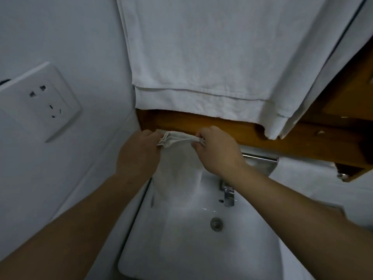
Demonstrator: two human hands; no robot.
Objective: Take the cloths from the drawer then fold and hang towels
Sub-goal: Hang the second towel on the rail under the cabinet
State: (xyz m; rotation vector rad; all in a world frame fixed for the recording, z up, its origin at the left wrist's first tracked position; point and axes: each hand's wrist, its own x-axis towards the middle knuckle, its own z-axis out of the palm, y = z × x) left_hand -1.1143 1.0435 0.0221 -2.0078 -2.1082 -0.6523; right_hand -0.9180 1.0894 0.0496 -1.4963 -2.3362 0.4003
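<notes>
Head view: your left hand (139,152) and right hand (217,147) each pinch a top corner of the small cloth (178,168), folded edges bunched between them, its body hanging over the sink (201,249) below the hung white towel (197,57). You seem mid-fold; next, drape it evenly over a rail.
</notes>
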